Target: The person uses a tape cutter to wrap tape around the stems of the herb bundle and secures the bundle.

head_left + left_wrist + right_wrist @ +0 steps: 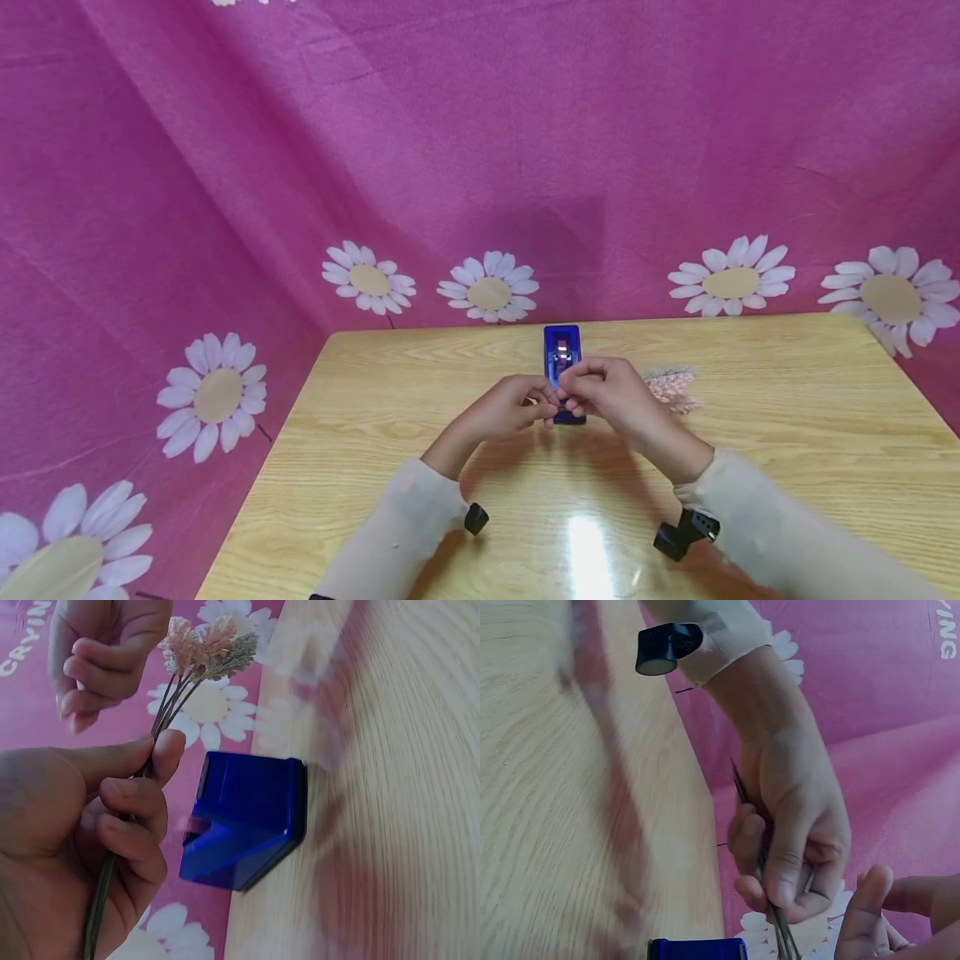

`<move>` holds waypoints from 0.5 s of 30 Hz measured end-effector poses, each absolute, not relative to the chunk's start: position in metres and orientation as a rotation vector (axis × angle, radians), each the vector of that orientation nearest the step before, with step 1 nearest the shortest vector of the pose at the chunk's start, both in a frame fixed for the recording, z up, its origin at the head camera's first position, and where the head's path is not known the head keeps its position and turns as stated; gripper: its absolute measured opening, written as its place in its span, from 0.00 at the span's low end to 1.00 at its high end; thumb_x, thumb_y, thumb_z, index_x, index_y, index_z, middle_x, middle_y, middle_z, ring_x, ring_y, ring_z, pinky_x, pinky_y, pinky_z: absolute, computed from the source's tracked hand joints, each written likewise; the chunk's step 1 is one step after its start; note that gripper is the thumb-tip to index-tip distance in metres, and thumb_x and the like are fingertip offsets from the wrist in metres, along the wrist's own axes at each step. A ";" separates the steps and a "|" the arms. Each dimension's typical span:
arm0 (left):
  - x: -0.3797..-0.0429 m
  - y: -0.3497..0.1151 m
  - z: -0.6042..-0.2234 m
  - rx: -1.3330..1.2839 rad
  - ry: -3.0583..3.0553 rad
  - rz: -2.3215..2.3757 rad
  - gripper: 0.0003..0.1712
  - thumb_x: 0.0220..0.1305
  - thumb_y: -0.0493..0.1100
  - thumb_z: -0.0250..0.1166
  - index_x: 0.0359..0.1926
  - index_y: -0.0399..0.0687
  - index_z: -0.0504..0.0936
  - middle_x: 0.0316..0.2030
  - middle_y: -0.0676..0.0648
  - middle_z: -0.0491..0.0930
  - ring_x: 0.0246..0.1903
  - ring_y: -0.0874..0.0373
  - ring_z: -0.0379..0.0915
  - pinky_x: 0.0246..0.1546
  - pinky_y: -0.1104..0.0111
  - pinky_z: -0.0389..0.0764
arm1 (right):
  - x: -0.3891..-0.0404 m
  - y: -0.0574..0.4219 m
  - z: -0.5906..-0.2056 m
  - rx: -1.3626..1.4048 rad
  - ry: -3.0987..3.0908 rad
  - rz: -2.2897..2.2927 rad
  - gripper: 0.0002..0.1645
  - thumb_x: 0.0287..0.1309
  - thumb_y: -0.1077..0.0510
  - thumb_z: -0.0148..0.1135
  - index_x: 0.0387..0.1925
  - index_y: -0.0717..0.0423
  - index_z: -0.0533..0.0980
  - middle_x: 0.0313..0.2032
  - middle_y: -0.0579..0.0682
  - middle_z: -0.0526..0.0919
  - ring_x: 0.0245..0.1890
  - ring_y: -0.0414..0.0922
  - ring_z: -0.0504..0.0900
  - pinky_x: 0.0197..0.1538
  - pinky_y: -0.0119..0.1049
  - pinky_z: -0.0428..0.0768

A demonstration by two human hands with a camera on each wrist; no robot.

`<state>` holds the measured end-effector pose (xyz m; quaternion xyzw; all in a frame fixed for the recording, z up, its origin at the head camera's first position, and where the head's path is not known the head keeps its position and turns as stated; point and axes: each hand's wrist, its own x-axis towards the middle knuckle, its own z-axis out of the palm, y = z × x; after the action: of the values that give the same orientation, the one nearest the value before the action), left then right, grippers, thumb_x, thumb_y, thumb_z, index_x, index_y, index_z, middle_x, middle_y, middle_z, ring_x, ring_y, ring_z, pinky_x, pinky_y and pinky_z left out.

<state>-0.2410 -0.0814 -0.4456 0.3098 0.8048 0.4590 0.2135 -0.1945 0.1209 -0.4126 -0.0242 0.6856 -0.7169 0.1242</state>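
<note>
Cream sleeves come in from the near edge of the pale wooden table, each with a small black camera unit strapped at the wrist. Both hands meet over the middle of the table, just on the near side of a small blue plastic box-shaped stand.

In the left wrist view, the left hand grips a thin bunch of dried flower stems with fluffy pink and grey-green heads; the thumb and curled fingers pinch the stems low down, and the heads rise above the fist. The right hand is curled close beside the flower heads, with fingertips bent inward, almost touching them; whether it actually pinches anything I cannot tell. In the right wrist view, the stems run through the left fist and stick out on both sides of it.

The blue stand sits on the table directly below the held bunch, apart from it, with an opening in its top. From the head view, it lies just beyond the hands, near the far edge of the table.

Just right of the right hand, a second small pale pink dried sprig lies flat on the wood. Open tabletop stretches to left, right and near side. A magenta cloth printed with white daisies hangs behind and along the left side.
</note>
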 end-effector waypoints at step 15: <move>-0.232 -0.070 -0.432 0.868 2.345 1.210 0.07 0.75 0.36 0.61 0.45 0.46 0.85 0.33 0.54 0.87 0.42 0.43 0.84 0.34 0.74 0.73 | -0.178 0.120 -0.421 -0.117 2.287 -1.907 0.13 0.70 0.65 0.62 0.46 0.75 0.79 0.29 0.54 0.87 0.25 0.43 0.84 0.34 0.36 0.87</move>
<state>-0.2318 -0.0702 -0.4320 0.3074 0.8302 0.4284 0.1811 -0.1776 0.1200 -0.4211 -0.0392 0.7650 -0.6377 0.0807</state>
